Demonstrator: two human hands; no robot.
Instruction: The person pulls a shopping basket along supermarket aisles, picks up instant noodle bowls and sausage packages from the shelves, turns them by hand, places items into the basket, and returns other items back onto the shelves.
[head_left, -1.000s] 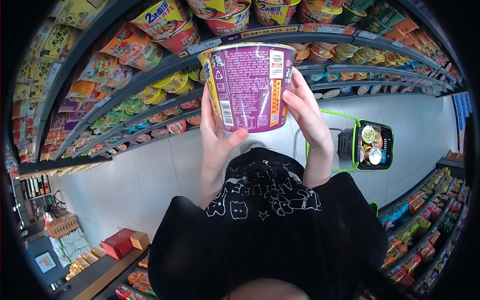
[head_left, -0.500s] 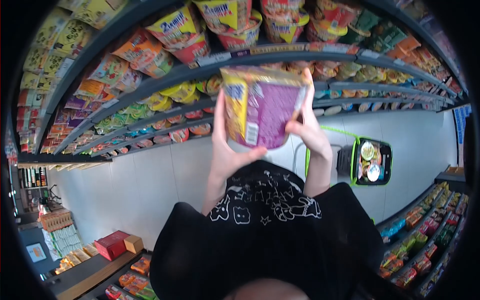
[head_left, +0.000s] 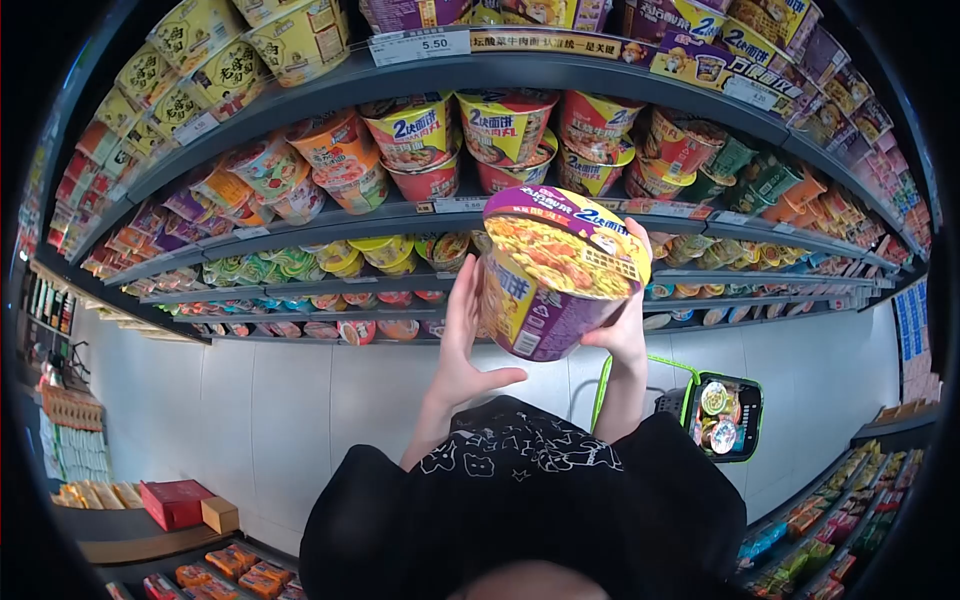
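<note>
We grip the purple noodle tub in our right hand, thumb on its near side, lid tilted towards us, before the shelves. Our left hand is spread beside it, thumb clear; we cannot tell whether those fingers touch. A basket stands on the floor to our right.

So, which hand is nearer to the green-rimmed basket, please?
Right: in view, the right hand is above and left of the basket; the left hand is farther left.
</note>
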